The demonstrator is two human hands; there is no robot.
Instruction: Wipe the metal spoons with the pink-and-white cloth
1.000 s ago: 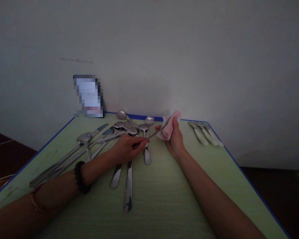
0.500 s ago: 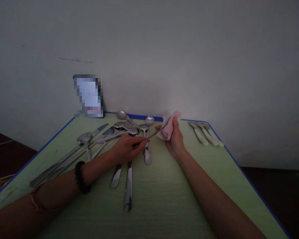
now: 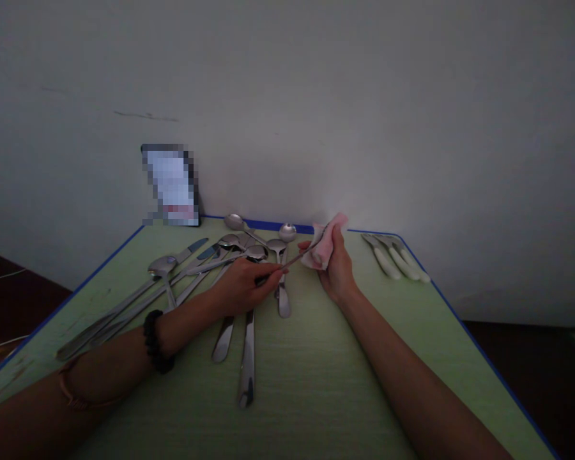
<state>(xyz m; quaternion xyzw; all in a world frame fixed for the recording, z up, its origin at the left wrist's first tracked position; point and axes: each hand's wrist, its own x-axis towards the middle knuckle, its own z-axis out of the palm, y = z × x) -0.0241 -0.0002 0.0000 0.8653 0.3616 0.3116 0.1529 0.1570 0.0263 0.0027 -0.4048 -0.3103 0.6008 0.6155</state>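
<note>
My left hand (image 3: 244,284) is closed around the handle of a slim metal piece of cutlery (image 3: 294,259), which slants up to the right. Its far end lies in a pink and white cloth (image 3: 322,249), so its kind cannot be made out. The cloth is gripped in my right hand (image 3: 339,268), folded about that end. Under and around my left hand lie several metal spoons (image 3: 256,252) and table knives (image 3: 199,245), heaped loosely with handles pointing various ways. One spoon (image 3: 287,232) rests just left of the cloth.
Three forks with pale handles (image 3: 386,259) lie side by side at the right of the green table (image 3: 316,383). A phone-like device with a blurred screen (image 3: 171,182) leans on the wall (image 3: 287,96) at the back left. Blue edging borders the table.
</note>
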